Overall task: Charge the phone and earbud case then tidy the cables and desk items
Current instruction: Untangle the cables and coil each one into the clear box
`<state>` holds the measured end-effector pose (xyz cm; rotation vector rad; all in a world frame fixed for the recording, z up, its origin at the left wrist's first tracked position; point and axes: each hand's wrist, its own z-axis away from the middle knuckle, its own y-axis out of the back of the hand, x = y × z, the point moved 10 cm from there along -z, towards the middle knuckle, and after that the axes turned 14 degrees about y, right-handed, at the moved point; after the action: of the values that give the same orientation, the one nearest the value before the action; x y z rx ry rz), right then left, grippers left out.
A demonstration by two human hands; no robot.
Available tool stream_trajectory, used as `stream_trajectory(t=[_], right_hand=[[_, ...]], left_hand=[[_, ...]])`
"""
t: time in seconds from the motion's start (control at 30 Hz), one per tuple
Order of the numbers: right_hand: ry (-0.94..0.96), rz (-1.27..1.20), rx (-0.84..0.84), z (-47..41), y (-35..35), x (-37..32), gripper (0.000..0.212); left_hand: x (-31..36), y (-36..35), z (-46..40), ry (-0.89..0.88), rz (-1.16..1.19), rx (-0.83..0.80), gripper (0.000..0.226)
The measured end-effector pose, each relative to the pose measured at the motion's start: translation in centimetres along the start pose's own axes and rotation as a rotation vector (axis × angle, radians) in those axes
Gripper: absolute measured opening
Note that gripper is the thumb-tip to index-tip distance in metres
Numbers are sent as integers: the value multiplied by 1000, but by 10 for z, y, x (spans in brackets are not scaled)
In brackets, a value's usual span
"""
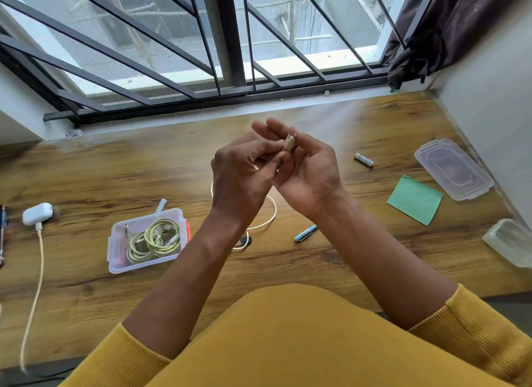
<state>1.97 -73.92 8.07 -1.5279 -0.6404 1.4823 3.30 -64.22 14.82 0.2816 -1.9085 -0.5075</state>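
Note:
Both my hands are raised over the middle of the wooden desk [86, 173]. My left hand [241, 176] and my right hand [305, 170] pinch a small beige cable plug [289, 142] between their fingertips. A white cable [270, 216] loops on the desk below my hands, partly hidden by my left wrist. At the far left a white earbud case [37, 213] lies with a cream cable [37, 274] plugged into it. A clear plastic box [115, 242] holds coiled pale green cables [155, 239].
Two batteries [364, 159] [161, 205] lie loose on the desk. A blue pen [305, 233], a green sticky pad [414, 199] and a clear box lid [453, 167] sit to the right. Another clear container [509, 241] stands at the right edge. A barred window runs along the back.

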Motion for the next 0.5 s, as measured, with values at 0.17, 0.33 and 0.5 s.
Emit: stream_trajectory(t=[0.17, 0.33, 0.5], right_hand=[[-13, 16, -43, 2, -9, -1, 58], [-34, 78, -11, 0, 0, 3, 74], [-66, 97, -8, -1, 9, 8, 86]], left_hand=[[7, -5, 2, -43, -166, 31, 17], [1, -6, -5, 44, -222, 12, 19], [-5, -3, -6, 98, -219, 19, 17]])
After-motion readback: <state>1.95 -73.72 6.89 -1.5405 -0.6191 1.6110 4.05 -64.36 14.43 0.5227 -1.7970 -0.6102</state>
